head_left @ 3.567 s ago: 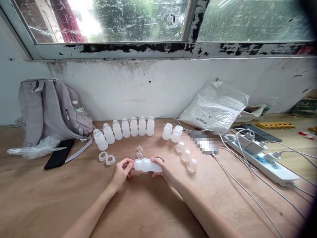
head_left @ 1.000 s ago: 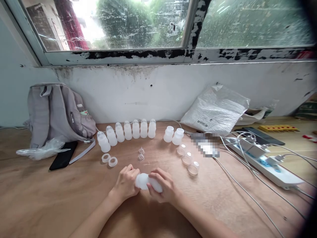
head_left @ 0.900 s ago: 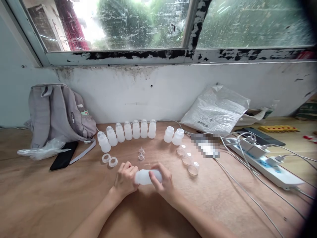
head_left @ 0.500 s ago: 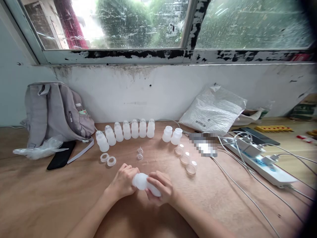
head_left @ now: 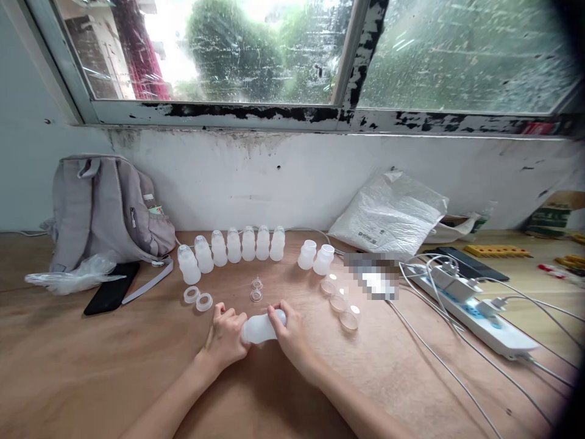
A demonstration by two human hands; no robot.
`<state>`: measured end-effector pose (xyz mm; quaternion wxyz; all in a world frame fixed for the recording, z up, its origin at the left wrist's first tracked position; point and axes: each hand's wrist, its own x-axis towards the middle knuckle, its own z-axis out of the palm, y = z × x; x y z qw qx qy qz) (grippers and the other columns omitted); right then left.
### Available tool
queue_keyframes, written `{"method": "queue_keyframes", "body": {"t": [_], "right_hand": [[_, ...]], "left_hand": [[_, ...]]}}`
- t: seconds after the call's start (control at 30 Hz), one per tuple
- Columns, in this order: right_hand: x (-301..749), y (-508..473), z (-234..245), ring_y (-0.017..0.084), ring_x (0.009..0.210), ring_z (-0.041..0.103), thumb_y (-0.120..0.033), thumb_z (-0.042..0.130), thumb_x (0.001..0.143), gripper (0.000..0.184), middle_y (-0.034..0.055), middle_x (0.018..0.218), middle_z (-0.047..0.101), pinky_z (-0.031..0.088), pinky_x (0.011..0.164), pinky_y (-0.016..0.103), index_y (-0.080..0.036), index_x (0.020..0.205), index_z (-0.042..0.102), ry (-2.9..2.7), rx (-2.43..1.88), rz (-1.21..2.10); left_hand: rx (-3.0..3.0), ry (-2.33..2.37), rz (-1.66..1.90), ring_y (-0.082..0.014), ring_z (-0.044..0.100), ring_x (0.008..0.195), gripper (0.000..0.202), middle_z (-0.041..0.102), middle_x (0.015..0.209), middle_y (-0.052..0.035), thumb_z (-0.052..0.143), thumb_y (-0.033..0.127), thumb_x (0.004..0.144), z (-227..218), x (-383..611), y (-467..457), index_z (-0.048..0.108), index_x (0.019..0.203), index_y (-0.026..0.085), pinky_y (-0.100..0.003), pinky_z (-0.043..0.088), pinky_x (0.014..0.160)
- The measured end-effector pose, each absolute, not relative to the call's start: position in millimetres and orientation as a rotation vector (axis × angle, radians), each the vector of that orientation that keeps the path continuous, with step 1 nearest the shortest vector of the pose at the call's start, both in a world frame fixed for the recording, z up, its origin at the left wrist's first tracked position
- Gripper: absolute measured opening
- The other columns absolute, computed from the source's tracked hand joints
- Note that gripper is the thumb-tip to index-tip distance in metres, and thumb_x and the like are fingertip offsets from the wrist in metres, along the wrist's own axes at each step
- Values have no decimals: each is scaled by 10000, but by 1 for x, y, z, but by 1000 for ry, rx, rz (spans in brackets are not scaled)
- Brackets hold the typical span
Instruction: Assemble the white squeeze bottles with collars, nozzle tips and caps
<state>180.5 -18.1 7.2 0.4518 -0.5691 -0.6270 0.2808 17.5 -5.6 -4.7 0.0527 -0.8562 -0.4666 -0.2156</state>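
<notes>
Both hands close on a translucent bottle (head_left: 259, 328) held sideways just above the counter (head_left: 91, 360) — left hand (head_left: 227, 339) wrapping its neck end, right hand (head_left: 289, 333) bracing the base — while a capped bottle row (head_left: 233, 247) and loose rings (head_left: 198, 298) wait nearby, apparently sorted by part.

It looked like a makeshift small workshop: a bare plywood tabletop (head_left: 91, 366) stood under a grimy, peeling window (head_left: 347, 55), with rows of identical plastic bottles (head_left: 249, 244), a power strip (head_left: 475, 314) and a backpack (head_left: 100, 207).
</notes>
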Motion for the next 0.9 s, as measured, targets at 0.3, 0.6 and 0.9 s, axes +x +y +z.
{"method": "queue_keyframes", "body": {"t": [0.3, 0.6, 0.9], "right_hand": [[186, -12, 2, 107, 450, 440, -489, 442, 789, 289, -39, 587, 475, 318, 386, 215, -204, 741, 459, -964, -1166, 1216], [182, -18, 4, 147, 775, 539, -391, 529, 786, 212, 15, 886, 575, 426, 647, 251, -219, 909, 514, -981, -786, 1570], [185, -15, -6, 144, 658, 531, -303, 488, 797, 164, 25, 743, 594, 424, 619, 267, -167, 791, 580, -1651, -1144, 870]], "left_hand": [[-2372, -1316, -1146, -225, 533, 918, 244, 613, 983, -94, 472, 169, 769, 0, 17, -6, 524, 1007, 177, -382, 300, 824], [-2941, -1943, -1691, -212, 558, 877, 340, 594, 955, -83, 388, 394, 838, -6, 29, -13, 461, 1086, 173, -336, 426, 783], [-2863, -1999, -2159, -191, 562, 860, 436, 582, 972, -53, 515, 423, 764, -12, 30, 2, 420, 1114, 180, -294, 426, 766]]}}
